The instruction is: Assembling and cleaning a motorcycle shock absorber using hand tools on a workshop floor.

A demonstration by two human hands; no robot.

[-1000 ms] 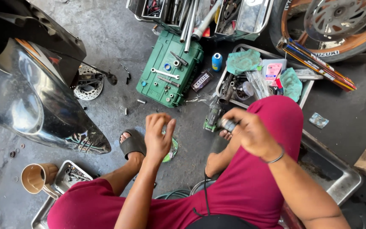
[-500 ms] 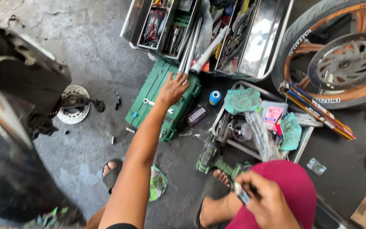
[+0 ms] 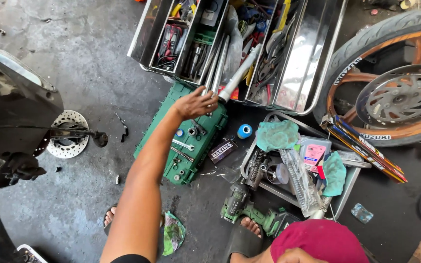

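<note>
My left hand (image 3: 198,103) stretches far forward over the top end of an open green tool case (image 3: 186,146). Its fingers are spread and hold nothing. The fingertips touch the lower ends of long silver tubes (image 3: 215,68) that lean out of a steel tool chest (image 3: 313,73). A white-tipped fork tube (image 3: 242,70) lies just to the right of the fingers. Of my right hand (image 3: 293,256) only a sliver shows at the bottom edge, above my red-clad knee (image 3: 317,238). What it holds is hidden.
A grey tray (image 3: 269,187) of parts with teal rags sits on the right, and a green cordless drill (image 3: 249,212) lies by my foot. An orange-rimmed wheel (image 3: 391,92) is at far right. A black scooter (image 3: 10,122) and a brake disc (image 3: 66,134) are on the left.
My left arm has reached from my lap out over the green case to the silver tubes. The view has shifted forward, and my right hand has dropped almost out of sight.
</note>
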